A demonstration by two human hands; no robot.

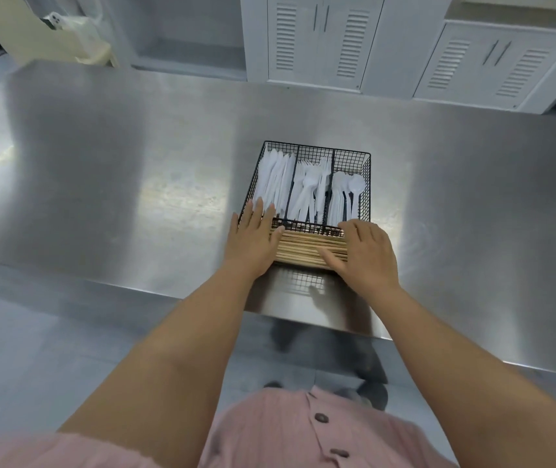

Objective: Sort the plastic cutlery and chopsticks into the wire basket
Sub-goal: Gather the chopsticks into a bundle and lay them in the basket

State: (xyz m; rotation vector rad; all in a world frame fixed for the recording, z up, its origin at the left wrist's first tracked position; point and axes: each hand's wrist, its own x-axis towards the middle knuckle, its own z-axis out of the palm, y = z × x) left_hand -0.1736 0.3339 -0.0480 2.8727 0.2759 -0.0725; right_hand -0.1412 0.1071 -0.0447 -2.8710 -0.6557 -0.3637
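A: Quick rundown, near to far. What's closest?

B: Pink button-front shirt at the bottom edge, then two bare forearms reaching fwd over the brushed stainless-steel table.

A: Hands?

B: Left hand lies flat, palm down, fingers straight and slightly spread. It's on the left end of the bundle of pale wooden chopsticks, fingertips reaching over the divider toward the knife section. Not closed round anything, just pressing on top. Right hand is on the right end of the same bundle, fingers loosely curled, thumb stretched left along the sticks. Resting on them; can't tell if any stick is actually pinched.

A: And the chopsticks sit where?

B: Crosswise in the near compartment of the black wire-mesh basket, side by side, roughly parallel to the table's front edge. Basket sits near that edge, approx. mid-table.

A: Beyond that?

B: Three lengthwise compartments. Left: white plastic knives. Middle: white plastic forks, tines pointing away. Right: white plastic spoons, bowls at the far end.

A: Background?

B: Past the table, white cabinets with louvred doors along the far wall, and a cream-coloured unit w/ a clear plastic bag top left.
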